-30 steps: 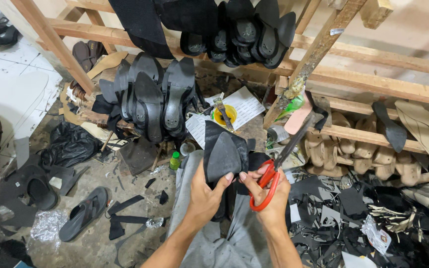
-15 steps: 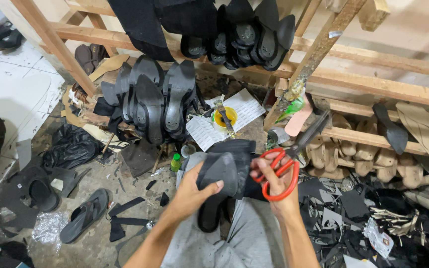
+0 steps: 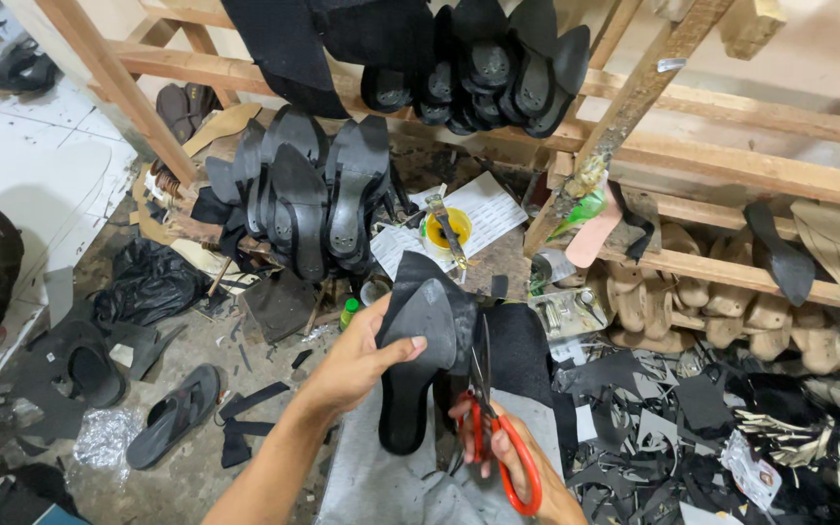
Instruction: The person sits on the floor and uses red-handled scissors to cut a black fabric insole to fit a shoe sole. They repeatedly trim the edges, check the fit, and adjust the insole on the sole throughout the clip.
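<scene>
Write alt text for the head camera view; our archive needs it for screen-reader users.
A person's left hand holds a black shoe sole while the right hand works red-handled scissors along its edge. Behind stands a wooden rack hung with black heeled soles, and black offcuts litter the floor to the right.

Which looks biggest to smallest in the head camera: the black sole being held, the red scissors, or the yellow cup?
1. black sole
2. red scissors
3. yellow cup
The cup sits farther from the camera, so it may look smaller than it is.
</scene>
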The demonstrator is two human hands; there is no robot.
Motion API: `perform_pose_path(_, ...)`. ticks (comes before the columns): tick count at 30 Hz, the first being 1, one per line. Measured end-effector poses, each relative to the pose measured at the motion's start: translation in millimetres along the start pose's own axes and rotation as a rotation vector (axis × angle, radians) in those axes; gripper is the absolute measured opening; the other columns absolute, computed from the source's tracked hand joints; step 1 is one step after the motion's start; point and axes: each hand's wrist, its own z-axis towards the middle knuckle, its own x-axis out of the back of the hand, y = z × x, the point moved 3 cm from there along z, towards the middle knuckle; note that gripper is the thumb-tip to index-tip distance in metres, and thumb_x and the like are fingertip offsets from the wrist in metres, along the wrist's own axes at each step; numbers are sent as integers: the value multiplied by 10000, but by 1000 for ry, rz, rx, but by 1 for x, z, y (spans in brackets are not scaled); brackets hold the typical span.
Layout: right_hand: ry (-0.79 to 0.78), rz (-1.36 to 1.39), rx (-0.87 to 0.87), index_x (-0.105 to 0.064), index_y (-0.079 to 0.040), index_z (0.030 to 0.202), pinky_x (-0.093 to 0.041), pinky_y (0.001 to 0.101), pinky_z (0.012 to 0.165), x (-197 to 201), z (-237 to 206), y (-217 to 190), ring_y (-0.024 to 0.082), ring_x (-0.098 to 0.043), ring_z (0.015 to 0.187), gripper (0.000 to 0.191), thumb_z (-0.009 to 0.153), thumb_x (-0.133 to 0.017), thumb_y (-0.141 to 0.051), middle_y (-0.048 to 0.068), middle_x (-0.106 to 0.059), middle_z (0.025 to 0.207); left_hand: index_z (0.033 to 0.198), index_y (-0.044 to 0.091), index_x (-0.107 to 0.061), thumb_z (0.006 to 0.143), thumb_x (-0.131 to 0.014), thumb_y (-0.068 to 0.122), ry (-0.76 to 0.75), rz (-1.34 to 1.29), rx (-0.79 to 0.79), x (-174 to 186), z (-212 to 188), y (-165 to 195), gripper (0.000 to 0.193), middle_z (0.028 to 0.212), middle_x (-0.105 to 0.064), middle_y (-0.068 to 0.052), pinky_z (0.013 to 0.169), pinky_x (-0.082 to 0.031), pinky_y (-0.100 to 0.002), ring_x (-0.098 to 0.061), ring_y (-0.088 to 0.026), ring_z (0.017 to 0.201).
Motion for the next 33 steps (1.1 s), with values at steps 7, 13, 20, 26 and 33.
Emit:
perform_pose_path(7, 90, -126, 32, -626, -35, 1142, -409, 233, 522, 6, 4, -1, 111, -564, 634, 959, 818, -375, -901, 16, -547, 713, 1511, 19, -458, 845, -662, -87, -2, 63, -9, -12, -2, 1, 704, 1388, -583, -49, 1022, -486, -299, -563, -131, 1212)
perform_pose_path(13, 92, 75, -89, -591, 15, 973, -442, 297, 410, 14, 0, 31, 148, -508, 435, 896, 751, -515, -850, 57, -523, 575, 1542, 57, -388, 816, -666, -79, 18, 46, 2, -2, -1, 2, 790, 1498, -504, -23, 1042, -475, -293, -526, -116, 1287)
perform_pose_path(20, 52, 5, 22, -610, -10, 986, -440, 246, 462, 10, -3, 16, 118, -527, 458, 887, 833, -427, -865, 36, -538, 565, 1566, 26, -334, 802, -732, -21, -43, 198, 80, 4, 0, -5, 863, 1587, -413, -95, 1108, -371, -323, -390, -181, 1427)
perform_pose_path(26, 111, 77, 35, -604, -9, 1034, -461, 247, 507, 6, 4, 12, 108, -539, 536, 869, 839, -455, -843, 23, -548, 647, 1580, -17, -297, 799, -758, 60, -118, 335, 76, 3, -1, -13, 910, 1658, -351, -153, 1216, -229, -330, -272, -227, 1548)
perform_pose_path(33, 77, 132, -14, -605, 3, 961, -425, 261, 390, 14, -2, 25, 130, -520, 404, 824, 844, -456, -799, 40, -517, 544, 1573, 31, -288, 793, -738, 16, -97, 260, 173, 16, 7, -13, 900, 1613, -342, -93, 1154, -363, -337, -269, -167, 1493)
